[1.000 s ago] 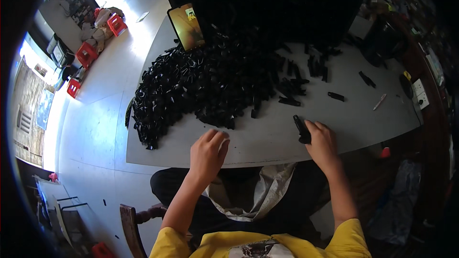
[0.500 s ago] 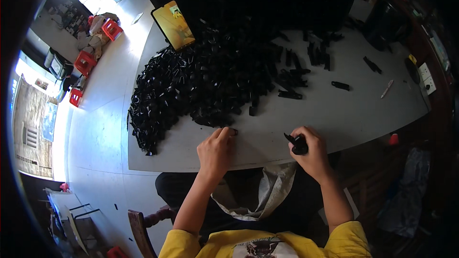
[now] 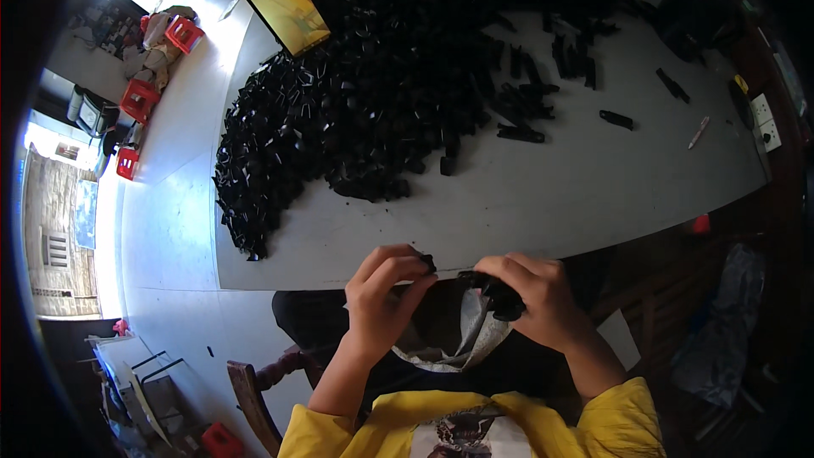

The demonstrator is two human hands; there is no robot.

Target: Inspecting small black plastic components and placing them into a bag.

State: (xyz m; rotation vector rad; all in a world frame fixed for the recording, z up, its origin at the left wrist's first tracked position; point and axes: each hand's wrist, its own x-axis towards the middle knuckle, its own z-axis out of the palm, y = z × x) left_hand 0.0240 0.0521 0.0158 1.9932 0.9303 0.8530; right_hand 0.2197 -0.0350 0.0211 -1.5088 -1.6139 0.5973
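Just over the table's front edge, my left hand (image 3: 373, 293) is closed, pinching a small black plastic piece (image 3: 428, 264) between thumb and fingers. Facing it a short gap away, my right hand (image 3: 543, 301) is wrapped round a larger black plastic part (image 3: 502, 298), whose narrow end points towards the left hand. Its exact kind is hard to make out. Below both hands, a pale cloth bag (image 3: 462, 360) hangs open at my lap. A big heap of small black plastic parts (image 3: 297, 136) with thin metal bits covers the left and middle of the grey table (image 3: 407, 225).
A phone (image 3: 287, 10) with a lit screen leans at the heap's back left. Longer black pieces (image 3: 521, 134) lie right of the heap, with a pen (image 3: 699, 132) farther right. Red stools (image 3: 138, 100) stand on the floor to the left. A wooden chair (image 3: 254, 399) is beside me.
My left hand has lifted from the tabletop with the small black piece and moved nearer. The right hand has come down and left with its part, so the two hands are closer together.
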